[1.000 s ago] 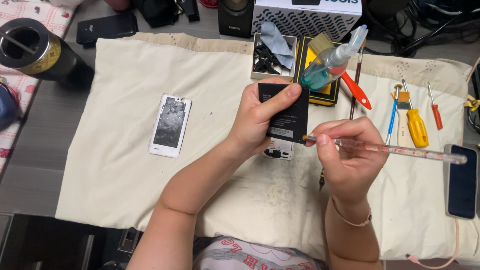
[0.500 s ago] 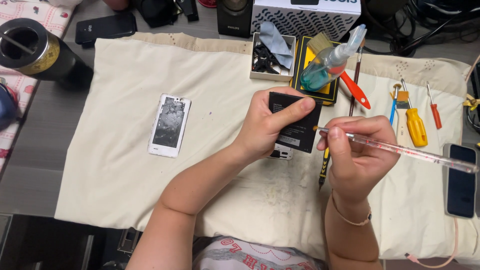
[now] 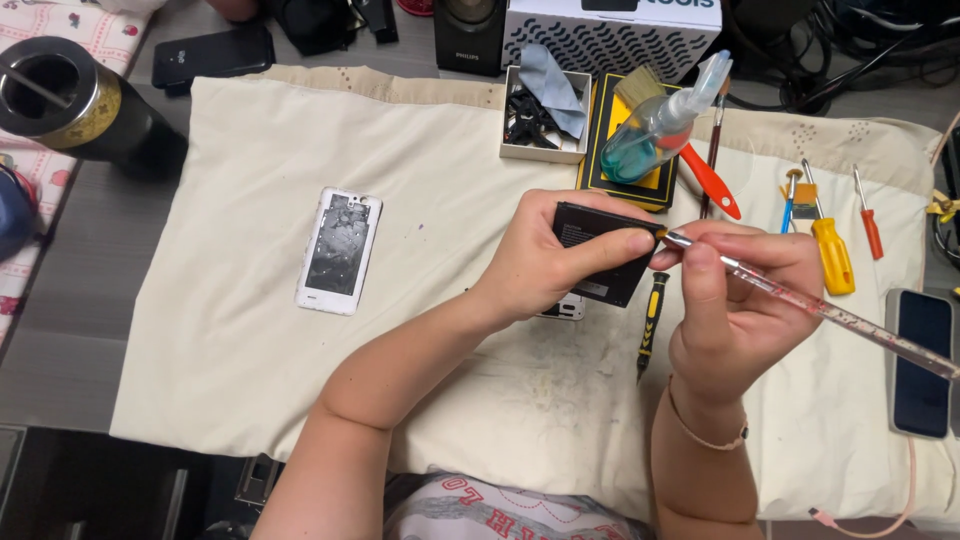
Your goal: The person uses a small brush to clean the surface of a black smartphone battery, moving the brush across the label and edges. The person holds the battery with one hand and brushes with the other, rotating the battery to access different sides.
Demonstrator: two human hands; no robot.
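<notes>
My left hand [image 3: 545, 258] grips a flat black battery [image 3: 598, 250] above the cream cloth [image 3: 250, 330], thumb pressed along its right side. My right hand [image 3: 745, 305] holds a long clear glittery brush [image 3: 820, 310] like a pen, its metal ferrule touching the battery's upper right corner. A white phone piece [image 3: 566, 309] peeks out under my left hand. A black and yellow screwdriver [image 3: 650, 322] lies on the cloth between my hands. A white phone back cover [image 3: 338, 249] lies apart to the left.
Behind my hands sit a small box of parts [image 3: 545, 115], a spray bottle [image 3: 655, 130], a red-handled tool [image 3: 708, 180] and several screwdrivers [image 3: 830, 245]. A dark phone [image 3: 920, 362] lies at the right edge. A black cup [image 3: 60, 100] stands far left.
My left hand has moved the battery right and tilted it flatter. My right hand has risen and brought the brush tip up from below the battery to its upper right corner.
</notes>
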